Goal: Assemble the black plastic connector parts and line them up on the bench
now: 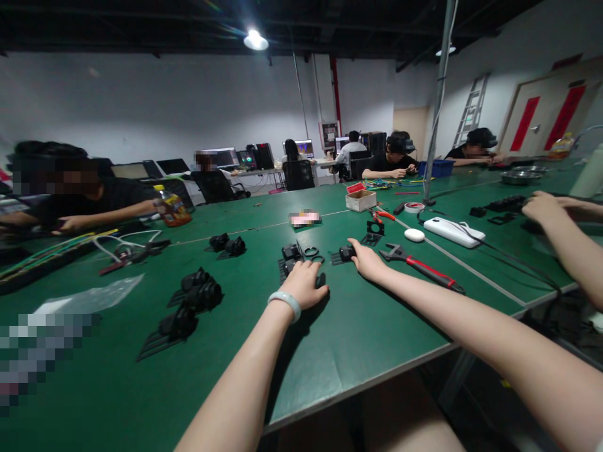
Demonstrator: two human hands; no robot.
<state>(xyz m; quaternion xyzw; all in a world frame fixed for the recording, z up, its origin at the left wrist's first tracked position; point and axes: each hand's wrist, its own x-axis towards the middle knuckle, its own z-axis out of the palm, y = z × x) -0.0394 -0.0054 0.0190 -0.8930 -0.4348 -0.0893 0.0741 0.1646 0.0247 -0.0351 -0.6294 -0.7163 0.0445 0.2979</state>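
Observation:
My left hand (pixel 305 284), with a pale bracelet at the wrist, rests curled over a small black plastic part (pixel 288 267) on the green table (pixel 358 339). My right hand (pixel 365 258) reaches further out and closes its fingers on another black part (pixel 345 253) with a comb-like base. Two black rings (pixel 315 254) lie just beyond my left hand. A red-handled adjustable wrench (pixel 419 267) lies right of my right hand.
Several black assembled parts (pixel 188 304) lie at the left, a clear plastic bag (pixel 89 296) beside them. A white power strip (pixel 455 231), cardboard box (pixel 360 199) and tape roll (pixel 414 207) sit farther out. Another person's arm (pixel 560 235) reaches in at right; several people work around the table.

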